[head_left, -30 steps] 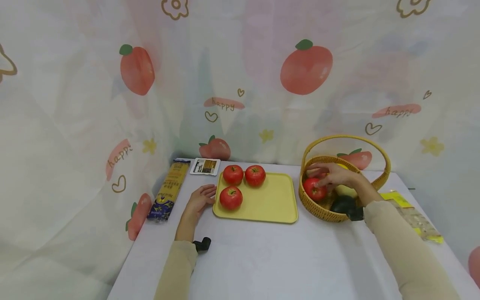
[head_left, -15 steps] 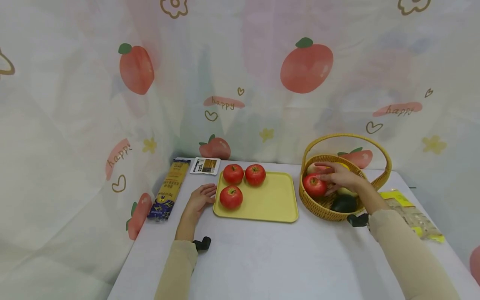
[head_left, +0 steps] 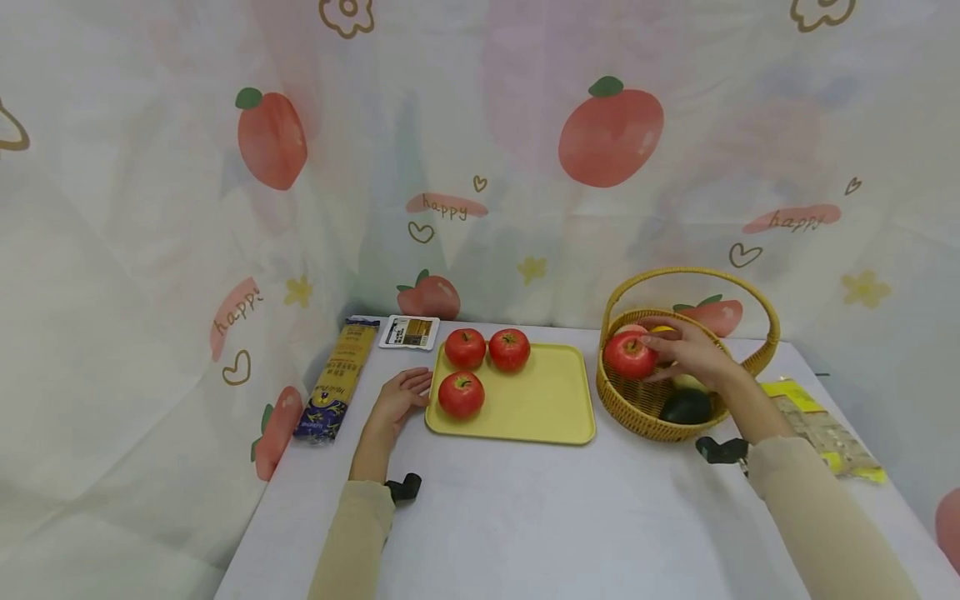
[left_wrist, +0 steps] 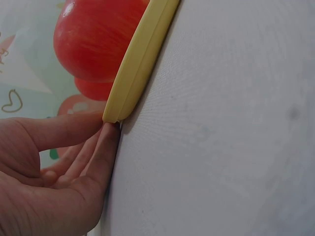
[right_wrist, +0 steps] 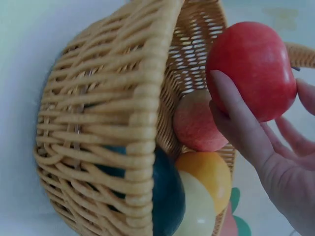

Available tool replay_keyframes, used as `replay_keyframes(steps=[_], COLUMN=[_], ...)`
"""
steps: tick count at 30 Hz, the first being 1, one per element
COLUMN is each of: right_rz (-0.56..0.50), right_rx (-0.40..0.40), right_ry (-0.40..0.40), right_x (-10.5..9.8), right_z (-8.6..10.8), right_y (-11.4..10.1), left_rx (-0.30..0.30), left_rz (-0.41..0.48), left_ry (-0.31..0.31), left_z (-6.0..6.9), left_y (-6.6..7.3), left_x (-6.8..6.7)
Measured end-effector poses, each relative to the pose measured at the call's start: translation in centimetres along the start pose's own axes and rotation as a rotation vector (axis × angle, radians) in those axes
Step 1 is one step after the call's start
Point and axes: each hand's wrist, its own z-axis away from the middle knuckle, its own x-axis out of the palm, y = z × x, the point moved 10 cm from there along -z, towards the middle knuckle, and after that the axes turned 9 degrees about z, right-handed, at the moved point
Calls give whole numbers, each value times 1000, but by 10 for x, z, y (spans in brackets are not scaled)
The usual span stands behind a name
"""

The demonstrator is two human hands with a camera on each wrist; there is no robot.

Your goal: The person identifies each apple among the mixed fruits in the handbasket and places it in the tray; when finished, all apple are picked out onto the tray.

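My right hand (head_left: 690, 357) grips a red apple (head_left: 630, 355) between thumb and fingers, raised at the mouth of the wicker basket (head_left: 633, 417). In the right wrist view the apple (right_wrist: 251, 71) is clear of the fruit below it. Under it in the basket are a pinkish peach (right_wrist: 199, 120), an orange-yellow fruit (right_wrist: 209, 177), a pale round fruit (right_wrist: 197, 206) and a dark green avocado-like fruit (right_wrist: 167, 196). My left hand (head_left: 401, 400) pinches the left edge of a yellow tray (head_left: 540, 400), thumb at the rim (left_wrist: 140, 59) and fingers below. On the tray sit three red apples (head_left: 461, 395).
A long blue-and-yellow noodle packet (head_left: 341, 379) lies left of the tray. Behind the tray's left corner is a small white packet (head_left: 409, 332). A clear packet with yellow ends (head_left: 825, 429) lies right of the basket. The basket's tall handle (head_left: 690, 271) arches over it.
The right hand has lifted the red apple up from among the basket's fruit, uncovering more of the basket's inside. The left hand and tray have not moved.
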Motion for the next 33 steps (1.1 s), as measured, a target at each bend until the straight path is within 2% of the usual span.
replay_keyframes(steps=[9, 21, 33], right_rz=[-10, -95, -162], right_rx=[-21, 33, 3], right_ry=[79, 124, 97], right_x=[1, 13, 40], right_z=[19, 39, 46], right_y=[-21, -34, -51], left_rx=[-10, -11, -7], left_rz=[-2, 0, 6], left_ry=[12, 9, 6], left_z=[-1, 0, 1], left_y=[-1, 5, 1], left_x=[-1, 1, -1])
